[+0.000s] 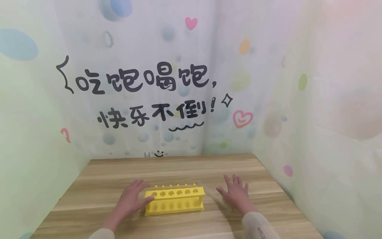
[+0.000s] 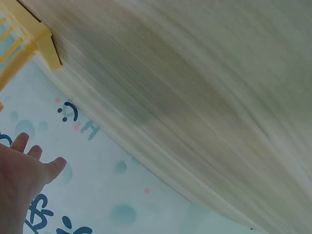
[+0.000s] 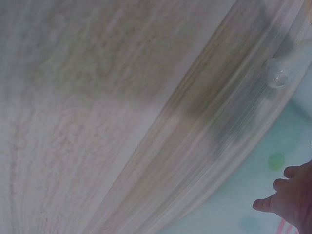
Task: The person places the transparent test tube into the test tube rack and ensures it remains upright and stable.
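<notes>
Has left hand (image 1: 130, 200) spread wide just beside the yellow rack (image 1: 174, 195) on the desk (image 1: 167, 169) and right hand (image 1: 236, 195) likewise spread, farther from it, beside a clear tube (image 1: 222, 203).

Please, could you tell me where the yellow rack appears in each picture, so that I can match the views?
Head: lower middle, the yellow rack stands between the left hand and the right hand.
Left wrist: upper left corner, only part of the rack, cut off by the frame.
Right wrist: cannot be confirmed; only a yellowish sliver shows at the upper right edge.
Shared landmark: the wood-grain table.
</notes>
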The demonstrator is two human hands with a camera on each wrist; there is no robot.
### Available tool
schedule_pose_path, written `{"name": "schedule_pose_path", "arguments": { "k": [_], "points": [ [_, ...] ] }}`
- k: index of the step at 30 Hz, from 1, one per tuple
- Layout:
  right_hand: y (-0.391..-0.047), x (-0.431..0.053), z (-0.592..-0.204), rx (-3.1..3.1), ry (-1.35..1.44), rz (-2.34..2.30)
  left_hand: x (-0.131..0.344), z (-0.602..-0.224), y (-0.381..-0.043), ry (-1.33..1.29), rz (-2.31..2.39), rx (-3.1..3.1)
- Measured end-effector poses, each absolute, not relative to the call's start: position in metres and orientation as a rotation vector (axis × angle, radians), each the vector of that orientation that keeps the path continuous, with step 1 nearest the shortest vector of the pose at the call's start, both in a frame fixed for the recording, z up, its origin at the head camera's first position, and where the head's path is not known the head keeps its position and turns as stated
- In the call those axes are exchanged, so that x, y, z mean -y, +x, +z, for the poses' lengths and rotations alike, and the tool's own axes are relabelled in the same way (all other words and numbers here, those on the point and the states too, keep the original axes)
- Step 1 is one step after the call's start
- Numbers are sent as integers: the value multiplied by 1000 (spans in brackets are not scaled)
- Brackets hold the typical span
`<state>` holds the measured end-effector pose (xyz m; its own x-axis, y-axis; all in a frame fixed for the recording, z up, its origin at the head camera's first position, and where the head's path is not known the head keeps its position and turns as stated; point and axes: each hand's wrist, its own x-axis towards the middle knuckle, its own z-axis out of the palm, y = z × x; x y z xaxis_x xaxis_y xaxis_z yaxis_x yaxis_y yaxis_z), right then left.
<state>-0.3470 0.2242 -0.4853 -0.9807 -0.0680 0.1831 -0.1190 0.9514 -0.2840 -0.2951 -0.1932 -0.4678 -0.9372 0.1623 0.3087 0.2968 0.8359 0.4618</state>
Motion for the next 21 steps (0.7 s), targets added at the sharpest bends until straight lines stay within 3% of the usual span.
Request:
{"name": "schedule_pose_path", "arguments": {
  "k": [21],
  "points": [
    [-349, -201, -483, 2845, 192, 574, 191, -476, -294, -370, -993, 2755]
  ]
}}
